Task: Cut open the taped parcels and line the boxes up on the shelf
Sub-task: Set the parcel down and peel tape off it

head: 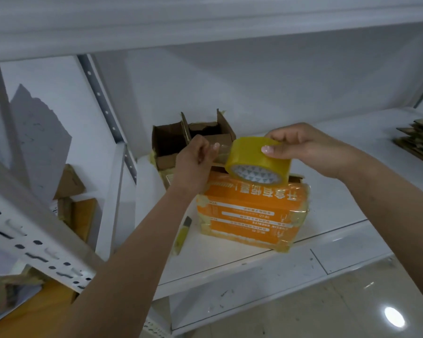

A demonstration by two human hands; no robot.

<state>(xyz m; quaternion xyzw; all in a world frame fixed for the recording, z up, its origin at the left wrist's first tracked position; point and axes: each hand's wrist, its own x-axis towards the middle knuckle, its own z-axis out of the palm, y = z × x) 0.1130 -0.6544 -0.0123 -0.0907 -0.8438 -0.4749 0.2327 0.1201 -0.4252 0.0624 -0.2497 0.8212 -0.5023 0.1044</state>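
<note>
A tape roll [258, 162] is gripped by the right hand [300, 147], its strip pinched by the left hand [195, 162], directly above the parcel [252, 213], which lies crosswise.

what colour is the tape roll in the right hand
Yellow tape roll, with a white patterned core; seen in the head view.

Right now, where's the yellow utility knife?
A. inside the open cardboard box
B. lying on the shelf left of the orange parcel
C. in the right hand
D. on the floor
B. The utility knife lies flat on the white shelf just left of the taped orange parcel; the right hand holds the tape roll instead.
</note>
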